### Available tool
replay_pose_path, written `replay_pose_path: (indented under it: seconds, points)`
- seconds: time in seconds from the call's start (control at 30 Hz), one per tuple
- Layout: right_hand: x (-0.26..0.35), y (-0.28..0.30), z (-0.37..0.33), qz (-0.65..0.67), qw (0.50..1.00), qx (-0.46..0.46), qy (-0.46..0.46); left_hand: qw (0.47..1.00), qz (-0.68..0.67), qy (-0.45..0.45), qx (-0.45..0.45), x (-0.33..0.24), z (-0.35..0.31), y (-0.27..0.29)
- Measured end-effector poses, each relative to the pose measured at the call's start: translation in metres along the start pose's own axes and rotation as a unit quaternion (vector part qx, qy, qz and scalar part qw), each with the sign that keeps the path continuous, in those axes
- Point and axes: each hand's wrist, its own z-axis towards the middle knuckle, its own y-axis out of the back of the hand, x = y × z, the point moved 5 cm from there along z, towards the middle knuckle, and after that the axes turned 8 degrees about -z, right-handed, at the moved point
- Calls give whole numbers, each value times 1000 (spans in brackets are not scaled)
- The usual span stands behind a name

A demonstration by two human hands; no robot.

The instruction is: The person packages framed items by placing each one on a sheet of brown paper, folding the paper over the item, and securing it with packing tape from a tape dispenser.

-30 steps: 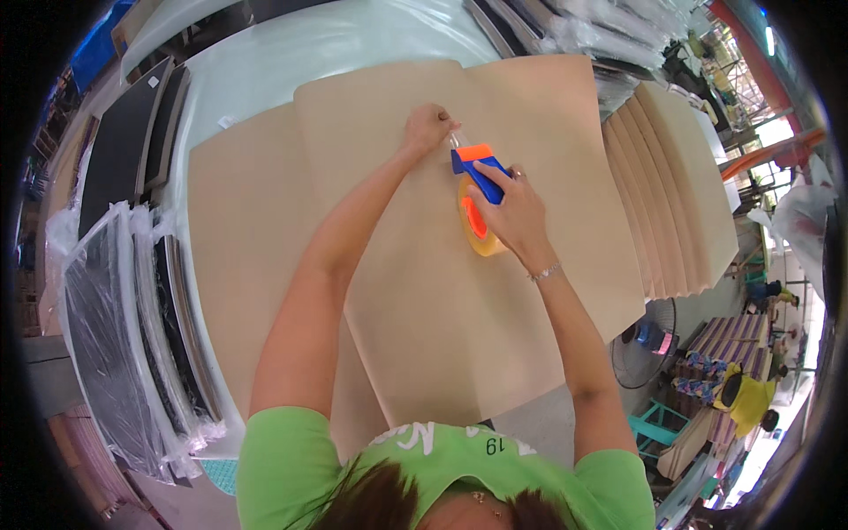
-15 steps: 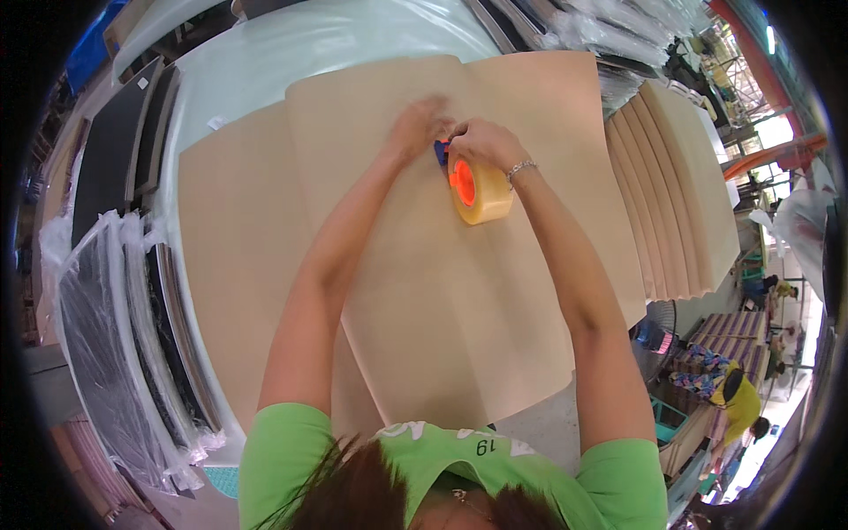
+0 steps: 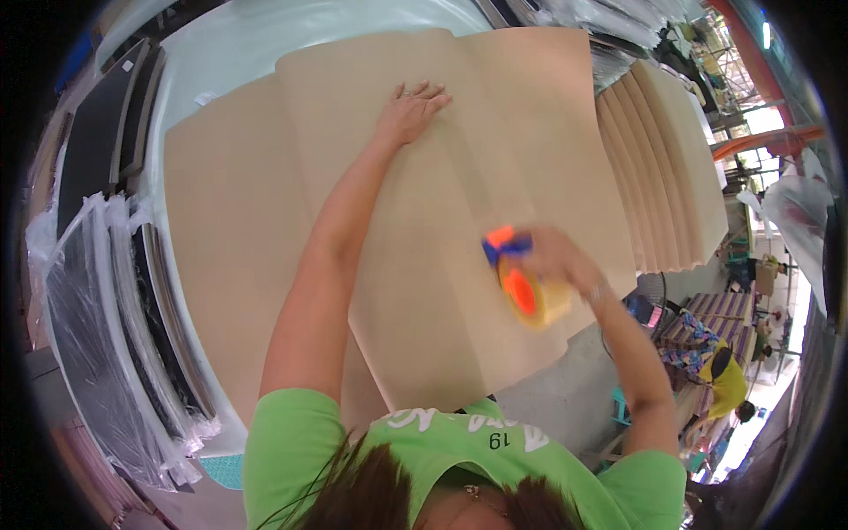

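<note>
Large sheets of brown kraft paper lie overlapping in front of me, with a fold or seam running down the upper one. My left hand rests flat near the sheet's far part, fingers spread, holding nothing. Closer to me and to the right, my right hand, smeared by motion, grips a tape dispenser. The dispenser has a blue and orange head, an orange hub and a thick roll of clear yellowish tape. Whether any tape strip lies on the paper is too faint to tell.
A stack of folded brown sheets stands to the right. Dark panels and plastic-wrapped panels line the left side. More wrapped pieces lie at the far right. A person in a yellow top is beyond, right.
My right hand has swung toward me and to the right with the tape dispenser, away from my left hand. My left hand has settled flat on the paper. The view has shifted slightly.
</note>
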Motion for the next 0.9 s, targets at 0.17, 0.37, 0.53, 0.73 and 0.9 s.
replay_pose_path:
  seconds: [0.17,0.37,0.53,0.73,0.9]
  points:
    - [-53,-62,-102,-116,990,22,-71,999,-16,16,-43,7,-4,1]
    - [-40,-55,-32,-133,942,286,-114,998,-37,18,-43,0,1,-5]
    - [-113,-103,-57,270,823,499,5,999,-30,26,-29,-3,6,-4]
    - [-247,-94,-170,400,831,271,-276,998,18,23,-63,-16,-16,-7]
    - [-236,-11,-163,618,781,-72,-58,972,-125,-67,186,-198,-172,-63]
